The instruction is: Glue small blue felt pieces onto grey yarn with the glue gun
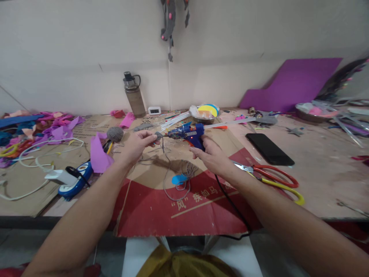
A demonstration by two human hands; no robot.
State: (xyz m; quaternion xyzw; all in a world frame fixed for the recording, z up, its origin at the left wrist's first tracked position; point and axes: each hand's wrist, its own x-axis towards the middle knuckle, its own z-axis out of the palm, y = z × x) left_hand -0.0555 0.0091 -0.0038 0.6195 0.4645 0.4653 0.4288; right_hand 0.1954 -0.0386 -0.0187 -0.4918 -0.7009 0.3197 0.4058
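My right hand (211, 154) grips a blue hot glue gun (188, 134) with a white glue stick (230, 123) poking out of its back. Its nozzle points left at a small grey piece (158, 135). That piece is pinched between the fingers of my left hand (137, 145). A grey yarn strand (170, 175) hangs from it down onto the red and brown cardboard sheet (184, 207), beside a small blue cut-out (179, 179). The gun's black cord (230, 204) runs off the table's front edge.
A grey yarn ball (115, 133) and a pink paper scrap (98, 154) lie left. Scissors (271, 177) and a black phone (269, 149) lie right. A water bottle (134, 95), a small clock (154, 110), a bowl (205, 112) and a purple sheet (291, 84) stand at the back.
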